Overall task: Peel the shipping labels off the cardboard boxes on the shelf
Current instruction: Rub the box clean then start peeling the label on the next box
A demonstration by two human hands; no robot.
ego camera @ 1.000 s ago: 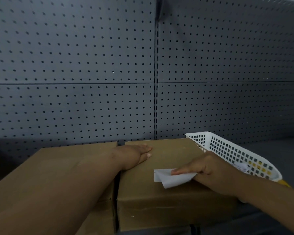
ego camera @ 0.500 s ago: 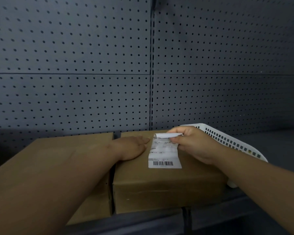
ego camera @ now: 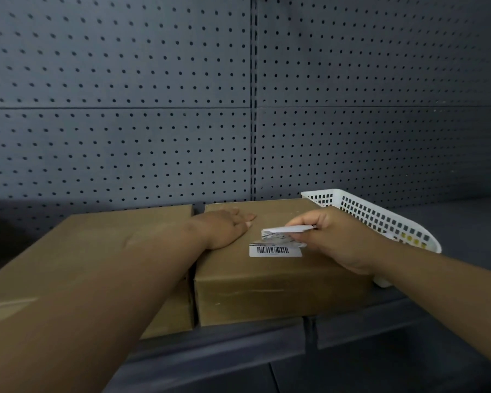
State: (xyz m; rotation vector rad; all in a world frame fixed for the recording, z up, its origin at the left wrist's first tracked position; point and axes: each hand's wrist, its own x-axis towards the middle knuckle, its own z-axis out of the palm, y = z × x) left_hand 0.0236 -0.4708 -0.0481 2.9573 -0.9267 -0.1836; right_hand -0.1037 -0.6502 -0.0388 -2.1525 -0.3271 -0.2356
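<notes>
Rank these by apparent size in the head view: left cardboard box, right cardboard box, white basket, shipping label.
1. left cardboard box and right cardboard box: look alike; the left is partly covered, so unranked.
2. white basket, partly hidden.
3. shipping label.

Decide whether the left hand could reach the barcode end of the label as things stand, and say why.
Probably yes. The left hand lies flat on the box, just beside the label, with only bare cardboard between them. The right hand pinches the peeled end from the other side.
</notes>
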